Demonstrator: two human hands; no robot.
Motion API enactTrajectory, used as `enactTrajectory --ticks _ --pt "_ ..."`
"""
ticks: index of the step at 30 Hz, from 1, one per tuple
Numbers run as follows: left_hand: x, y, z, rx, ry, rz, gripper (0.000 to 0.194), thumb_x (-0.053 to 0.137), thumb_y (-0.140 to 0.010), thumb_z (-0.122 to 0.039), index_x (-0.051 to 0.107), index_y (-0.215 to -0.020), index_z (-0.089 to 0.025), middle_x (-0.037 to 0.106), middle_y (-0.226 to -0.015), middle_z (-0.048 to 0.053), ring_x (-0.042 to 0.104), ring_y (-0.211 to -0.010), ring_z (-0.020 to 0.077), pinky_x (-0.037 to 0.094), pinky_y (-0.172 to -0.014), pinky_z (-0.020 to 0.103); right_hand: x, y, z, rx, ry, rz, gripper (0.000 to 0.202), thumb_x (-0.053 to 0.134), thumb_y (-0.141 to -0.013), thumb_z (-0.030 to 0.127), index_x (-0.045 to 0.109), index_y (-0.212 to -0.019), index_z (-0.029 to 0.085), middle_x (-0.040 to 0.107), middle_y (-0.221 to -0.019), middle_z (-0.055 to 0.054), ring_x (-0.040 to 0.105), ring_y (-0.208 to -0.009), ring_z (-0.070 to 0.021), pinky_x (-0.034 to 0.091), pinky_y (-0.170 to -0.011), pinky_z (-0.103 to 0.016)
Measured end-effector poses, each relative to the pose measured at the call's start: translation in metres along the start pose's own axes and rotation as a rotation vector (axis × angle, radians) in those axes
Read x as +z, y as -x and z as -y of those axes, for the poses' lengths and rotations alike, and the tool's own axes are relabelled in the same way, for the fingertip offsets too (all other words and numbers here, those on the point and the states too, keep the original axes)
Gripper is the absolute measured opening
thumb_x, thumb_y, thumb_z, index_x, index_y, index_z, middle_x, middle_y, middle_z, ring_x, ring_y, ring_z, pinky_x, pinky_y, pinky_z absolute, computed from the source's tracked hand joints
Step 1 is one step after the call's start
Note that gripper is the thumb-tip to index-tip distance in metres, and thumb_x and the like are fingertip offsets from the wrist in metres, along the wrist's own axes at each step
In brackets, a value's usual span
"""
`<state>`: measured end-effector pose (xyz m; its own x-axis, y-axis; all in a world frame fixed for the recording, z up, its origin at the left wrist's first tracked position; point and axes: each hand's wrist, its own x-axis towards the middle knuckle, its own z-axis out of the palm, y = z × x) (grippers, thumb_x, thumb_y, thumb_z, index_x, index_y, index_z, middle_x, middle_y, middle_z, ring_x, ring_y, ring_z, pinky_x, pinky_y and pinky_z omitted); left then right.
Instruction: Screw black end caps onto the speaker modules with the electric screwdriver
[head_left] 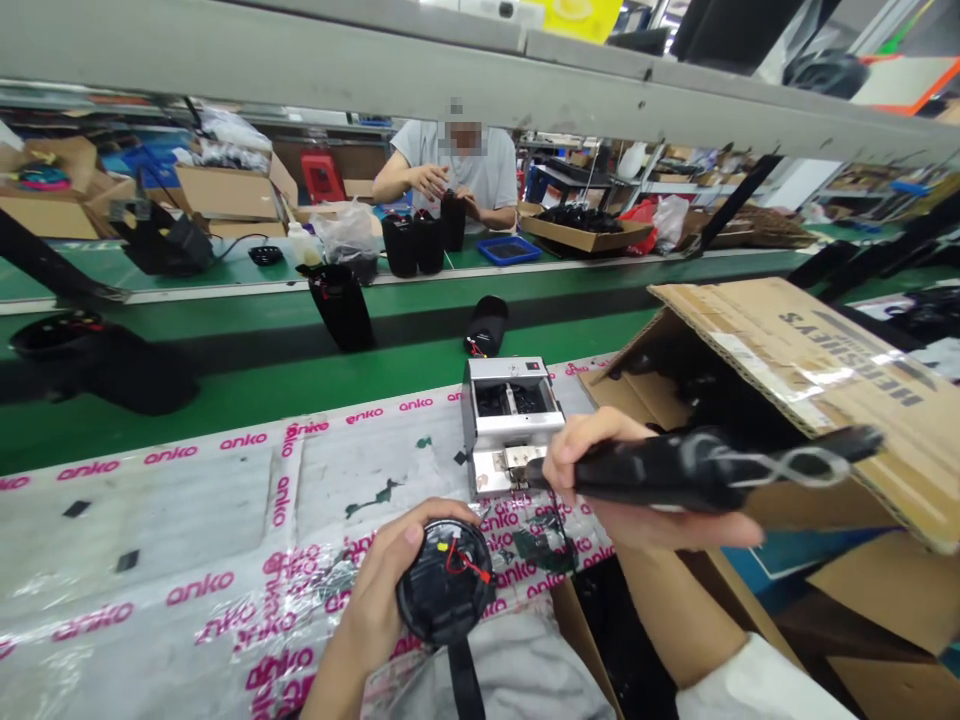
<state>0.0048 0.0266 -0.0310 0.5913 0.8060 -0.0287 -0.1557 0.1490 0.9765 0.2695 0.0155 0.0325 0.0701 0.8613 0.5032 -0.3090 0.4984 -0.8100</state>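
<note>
Hand-held casing [442, 605] fronts taped worktop [210, 500], green bench [251, 395] beyond.

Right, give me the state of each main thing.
Bare left hand, gripping.
Round black housing, open end facing camera, red wire exposed.
Bare right hand, gripping.
Long black tool, held.
Silver metal box-shaped device, standing, top open.
Brown cardboard box, open, black items inside.

From my remote station I looked into a factory assembly workshop: black housings [341, 312] dotted a long green worktop [420, 372], 1 co-worker [495, 182] handled another opposite, cardboard boxes [825, 350] stood about, and a metal beam [300, 55] crossed overhead.
</note>
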Motion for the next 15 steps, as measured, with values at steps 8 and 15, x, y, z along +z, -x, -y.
enactTrajectory --ticks 8,15 --pt "0.004 0.000 -0.005 -0.012 0.013 -0.014 0.059 0.046 -0.112 -0.061 0.083 -0.117 -0.015 0.083 -0.122 0.013 0.074 -0.110 0.0308 0.051 -0.099 0.034 0.003 -0.004 -0.013 0.144 -0.043 0.033 0.089 0.055 -0.086 0.100 0.083 -0.105 0.018 0.073 -0.062 -0.004 0.054 -0.033 -0.0140 0.041 -0.033 -0.025" --pt "0.005 -0.001 -0.006 0.014 0.016 0.027 0.059 0.043 -0.114 -0.058 0.081 -0.118 -0.014 0.082 -0.118 0.013 0.074 -0.107 0.0304 0.052 -0.097 0.035 0.012 -0.027 0.067 0.065 -0.183 0.114 0.051 0.068 -0.100 0.072 0.075 -0.090 0.023 0.064 -0.054 0.004 0.048 -0.030 -0.0086 0.043 -0.036 -0.022"
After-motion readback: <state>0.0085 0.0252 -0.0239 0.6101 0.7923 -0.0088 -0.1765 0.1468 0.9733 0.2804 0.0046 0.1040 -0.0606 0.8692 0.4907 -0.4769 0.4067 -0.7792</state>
